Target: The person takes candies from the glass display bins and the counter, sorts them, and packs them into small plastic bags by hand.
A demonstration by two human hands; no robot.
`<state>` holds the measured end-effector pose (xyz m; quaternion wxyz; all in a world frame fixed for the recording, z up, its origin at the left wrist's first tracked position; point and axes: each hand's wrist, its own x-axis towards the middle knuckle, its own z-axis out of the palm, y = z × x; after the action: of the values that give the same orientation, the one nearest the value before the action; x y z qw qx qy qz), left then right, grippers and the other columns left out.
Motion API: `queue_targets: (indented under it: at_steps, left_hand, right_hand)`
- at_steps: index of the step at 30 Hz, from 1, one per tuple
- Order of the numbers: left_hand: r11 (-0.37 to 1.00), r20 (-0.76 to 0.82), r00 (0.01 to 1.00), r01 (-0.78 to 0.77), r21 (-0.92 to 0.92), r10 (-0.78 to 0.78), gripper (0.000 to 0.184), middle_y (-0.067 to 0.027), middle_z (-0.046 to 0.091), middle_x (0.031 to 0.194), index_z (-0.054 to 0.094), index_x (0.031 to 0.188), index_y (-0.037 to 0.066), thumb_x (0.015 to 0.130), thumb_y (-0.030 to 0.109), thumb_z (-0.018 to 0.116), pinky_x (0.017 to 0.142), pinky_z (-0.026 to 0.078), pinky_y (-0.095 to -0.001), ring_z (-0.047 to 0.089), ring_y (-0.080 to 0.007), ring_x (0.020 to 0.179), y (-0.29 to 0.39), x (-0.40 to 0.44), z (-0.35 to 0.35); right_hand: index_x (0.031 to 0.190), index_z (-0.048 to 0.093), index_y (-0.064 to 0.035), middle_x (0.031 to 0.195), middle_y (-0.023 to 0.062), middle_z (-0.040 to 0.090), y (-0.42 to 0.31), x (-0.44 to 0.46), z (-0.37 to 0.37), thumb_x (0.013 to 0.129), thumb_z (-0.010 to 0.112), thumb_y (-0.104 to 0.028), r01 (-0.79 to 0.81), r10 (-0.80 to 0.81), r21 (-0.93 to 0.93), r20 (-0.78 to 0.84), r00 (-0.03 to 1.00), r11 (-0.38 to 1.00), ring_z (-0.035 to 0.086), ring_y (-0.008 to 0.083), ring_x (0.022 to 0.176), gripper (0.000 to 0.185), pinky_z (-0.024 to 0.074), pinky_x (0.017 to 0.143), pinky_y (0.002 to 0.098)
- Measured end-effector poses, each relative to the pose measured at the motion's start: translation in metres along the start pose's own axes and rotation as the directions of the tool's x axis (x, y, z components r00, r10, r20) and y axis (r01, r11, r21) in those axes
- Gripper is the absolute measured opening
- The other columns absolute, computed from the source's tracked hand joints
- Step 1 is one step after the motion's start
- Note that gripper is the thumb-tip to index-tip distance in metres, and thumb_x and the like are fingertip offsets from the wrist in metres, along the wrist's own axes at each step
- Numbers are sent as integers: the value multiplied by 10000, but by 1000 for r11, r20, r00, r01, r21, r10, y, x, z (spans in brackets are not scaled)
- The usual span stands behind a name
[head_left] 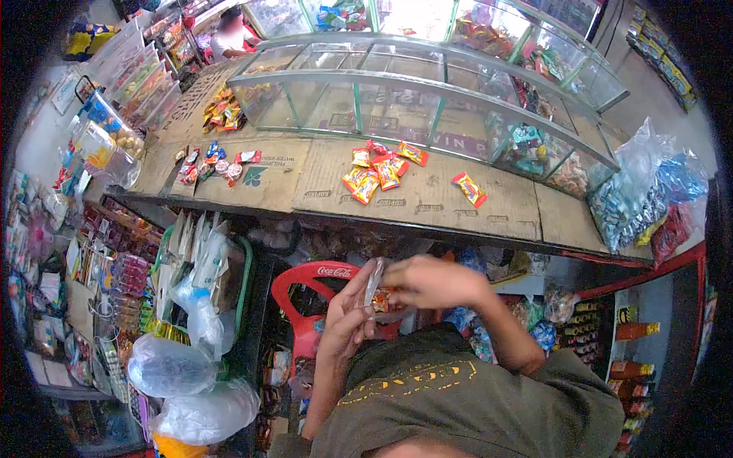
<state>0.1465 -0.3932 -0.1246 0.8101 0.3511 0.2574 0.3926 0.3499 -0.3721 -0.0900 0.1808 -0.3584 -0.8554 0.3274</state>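
Observation:
My left hand is closed around a small clear plastic bag, in front of my body and below the counter edge. Orange and red wrapped candies show at the bag, between my hands. My right hand is at the bag's right side, its fingers smeared by motion, so what they grip cannot be made out. On the cardboard-topped counter ahead lies a loose pile of orange wrapped candies. A single orange candy lies right of it. Mixed candies form another group to the left.
A partitioned glass case stands on the cardboard-covered counter. A bulging candy bag sits at the right end. Below are a red Coca-Cola chair and plastic bags. Another person is at the far left.

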Motion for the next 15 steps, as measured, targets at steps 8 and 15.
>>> queue_targets:
  at_steps: [8, 15]
  left_hand:
    - [999, -61, 998, -5, 38, 7, 804, -178, 474, 1341, 263, 1425, -25, 667, 56, 520, 340, 363, -135, 490, -18, 444, 6, 2, 9]
    - [1000, -33, 999, 11, -21, -12, 760, -155, 440, 1374, 272, 1429, -12, 706, 5, 506, 368, 371, -137, 499, -29, 482, -4, 2, -3]
  right_hand:
    - [1066, 603, -24, 1047, 185, 613, -38, 38, -92, 799, 585, -90, -187, -109, -456, -547, 830, 870, 582, 330, 1021, 275, 480, 833, 406]
    - [1239, 545, -75, 1239, 183, 541, -2, 54, -79, 810, 521, -41, -201, -173, -665, -451, 875, 719, 517, 331, 1151, 431, 431, 961, 409]
